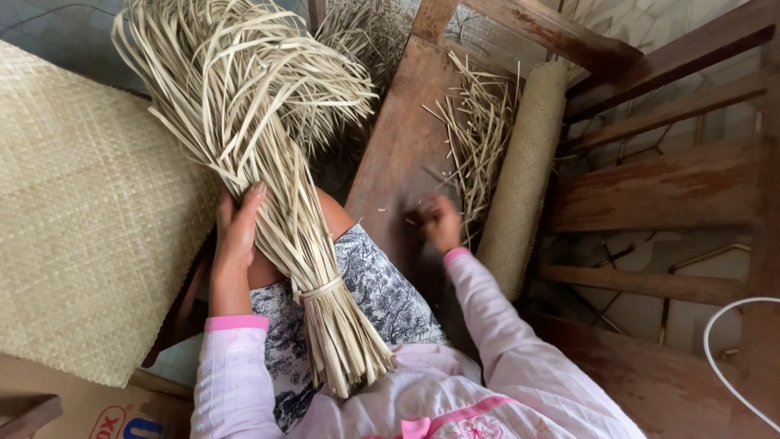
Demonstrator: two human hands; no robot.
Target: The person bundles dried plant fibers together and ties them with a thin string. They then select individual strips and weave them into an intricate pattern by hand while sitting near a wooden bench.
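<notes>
- The left hand (236, 232) clasps one bundle (268, 162) of pale dried leaf strips, fingers wrapped around its middle with the thumb lying up along the strips.
- The bundle rests across the person's lap, on the patterned skirt (374, 284). One tie (318, 290) binds it just below the hand; the cut ends fan out short beneath the tie, and the long ends splay and curl above the fingers.
- The right hand (440, 223) lies on the bench (398, 146), fingers curled in loosely at the near edge of one pile of loose strips (479, 130). Whether it pinches a strip I cannot tell; the hand is blurred.
- One rolled mat (524, 179) lies just beside that pile, to its right.
- One flat woven mat (89, 211) spreads out to the left of the bundle.
- One cardboard box (89, 406) shows under the flat mat's lower edge.
- One white cord (731, 349) loops at the lower right.
</notes>
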